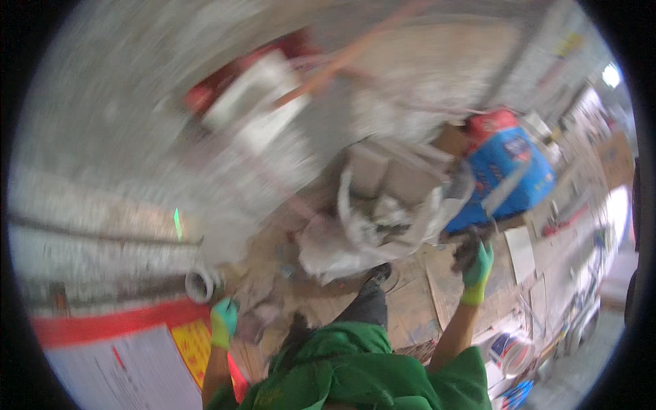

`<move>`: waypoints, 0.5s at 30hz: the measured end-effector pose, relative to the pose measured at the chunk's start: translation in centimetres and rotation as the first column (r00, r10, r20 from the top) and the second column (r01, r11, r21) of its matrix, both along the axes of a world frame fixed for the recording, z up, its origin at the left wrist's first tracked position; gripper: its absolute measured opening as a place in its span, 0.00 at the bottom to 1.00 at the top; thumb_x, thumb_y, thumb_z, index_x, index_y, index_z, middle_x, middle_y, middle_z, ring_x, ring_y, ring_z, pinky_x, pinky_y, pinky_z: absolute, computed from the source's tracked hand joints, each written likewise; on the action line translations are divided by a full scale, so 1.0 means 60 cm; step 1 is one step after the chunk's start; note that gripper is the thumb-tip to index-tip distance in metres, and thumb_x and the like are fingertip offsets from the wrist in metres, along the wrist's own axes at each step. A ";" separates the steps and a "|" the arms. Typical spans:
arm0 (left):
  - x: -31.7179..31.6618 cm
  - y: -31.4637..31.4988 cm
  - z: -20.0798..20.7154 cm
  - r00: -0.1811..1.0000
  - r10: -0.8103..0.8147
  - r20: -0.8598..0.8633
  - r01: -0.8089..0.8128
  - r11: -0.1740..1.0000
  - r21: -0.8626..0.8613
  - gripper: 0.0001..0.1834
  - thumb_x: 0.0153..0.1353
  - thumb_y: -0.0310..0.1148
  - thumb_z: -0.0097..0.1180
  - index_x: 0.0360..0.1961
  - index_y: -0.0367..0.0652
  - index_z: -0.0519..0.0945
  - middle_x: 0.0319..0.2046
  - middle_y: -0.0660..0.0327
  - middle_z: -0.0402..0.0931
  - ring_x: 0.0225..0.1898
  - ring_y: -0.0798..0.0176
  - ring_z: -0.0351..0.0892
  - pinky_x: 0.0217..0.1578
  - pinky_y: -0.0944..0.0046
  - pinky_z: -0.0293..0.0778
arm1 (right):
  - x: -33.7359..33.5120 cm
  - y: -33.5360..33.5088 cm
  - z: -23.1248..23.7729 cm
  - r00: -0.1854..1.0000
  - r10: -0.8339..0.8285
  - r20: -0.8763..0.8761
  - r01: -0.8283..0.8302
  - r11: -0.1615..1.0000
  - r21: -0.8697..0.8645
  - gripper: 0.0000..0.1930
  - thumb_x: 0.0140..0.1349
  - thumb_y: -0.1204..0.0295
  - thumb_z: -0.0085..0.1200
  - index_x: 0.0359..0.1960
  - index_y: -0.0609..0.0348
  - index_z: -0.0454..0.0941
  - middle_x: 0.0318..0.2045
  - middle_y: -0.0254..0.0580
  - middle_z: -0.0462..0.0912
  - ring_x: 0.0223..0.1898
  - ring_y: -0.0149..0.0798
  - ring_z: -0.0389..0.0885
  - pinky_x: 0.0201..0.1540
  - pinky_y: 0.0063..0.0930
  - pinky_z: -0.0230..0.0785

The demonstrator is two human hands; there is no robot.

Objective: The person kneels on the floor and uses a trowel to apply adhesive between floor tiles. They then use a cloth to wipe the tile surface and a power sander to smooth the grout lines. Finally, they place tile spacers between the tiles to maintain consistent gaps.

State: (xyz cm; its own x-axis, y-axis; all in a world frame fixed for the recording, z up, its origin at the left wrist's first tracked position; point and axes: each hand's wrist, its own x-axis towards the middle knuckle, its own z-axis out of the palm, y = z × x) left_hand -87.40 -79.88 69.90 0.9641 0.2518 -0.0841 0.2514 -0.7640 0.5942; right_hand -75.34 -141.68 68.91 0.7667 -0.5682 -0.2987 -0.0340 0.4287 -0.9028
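My left hand [224, 320], in a teal and yellow-green glove, hangs at the lower left, close to a round white pipe end [200, 284]. Its fingers are too blurred to read. My right hand [478, 270], gloved alike, is held out to the right of my body. Its fingers look closed at a dark grey-brown lump [466, 253], which is smeared by motion, so its kind does not show. Beyond that hand lies a blue and red bag [509, 171]. Left of the bag stands an open white sack [348, 256] with grey-brown block-like pieces [393, 176] in it.
A rough grey wall [109, 130] fills the left and far side. Red and white sheeting [130, 362] is at the lower left. A white bucket [512, 354] lies at the lower right, with a pale board [520, 254] on the littered floor [410, 294]. A cardboard box [615, 160] stands farther right.
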 end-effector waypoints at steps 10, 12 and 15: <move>-0.068 0.211 -0.052 0.986 0.160 0.039 -0.134 0.919 -0.370 0.10 0.65 0.27 0.51 0.42 0.33 0.82 0.24 0.66 0.72 0.28 0.72 0.68 0.30 0.66 0.68 | -0.300 0.560 0.008 0.636 0.714 -0.293 -0.653 0.700 0.289 0.19 0.72 0.60 0.49 0.50 0.66 0.78 0.35 0.40 0.83 0.29 0.33 0.81 0.31 0.27 0.76; -0.065 0.246 -0.046 0.971 0.225 -0.087 -0.236 0.819 -0.523 0.12 0.64 0.29 0.52 0.42 0.32 0.82 0.25 0.64 0.74 0.28 0.72 0.67 0.29 0.65 0.69 | -0.280 0.637 0.001 0.488 0.857 -0.166 -0.867 0.497 0.020 0.20 0.73 0.59 0.47 0.50 0.66 0.79 0.34 0.38 0.82 0.29 0.30 0.79 0.31 0.24 0.74; -0.045 0.300 -0.033 0.942 0.280 -0.186 -0.330 0.669 -0.666 0.11 0.63 0.25 0.50 0.42 0.33 0.82 0.28 0.69 0.74 0.29 0.75 0.66 0.30 0.69 0.67 | -0.274 0.732 -0.002 0.448 0.860 -0.244 -0.873 0.480 0.090 0.21 0.73 0.58 0.47 0.48 0.67 0.80 0.33 0.38 0.82 0.31 0.30 0.79 0.34 0.23 0.73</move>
State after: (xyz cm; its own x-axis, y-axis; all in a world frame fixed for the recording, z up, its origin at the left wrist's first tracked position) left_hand -90.08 -61.86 67.91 0.8300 0.3801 -0.4082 0.4528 -0.0319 0.8911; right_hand -91.76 -97.74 68.78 0.7811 0.3354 -0.5267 -0.5651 0.0209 -0.8248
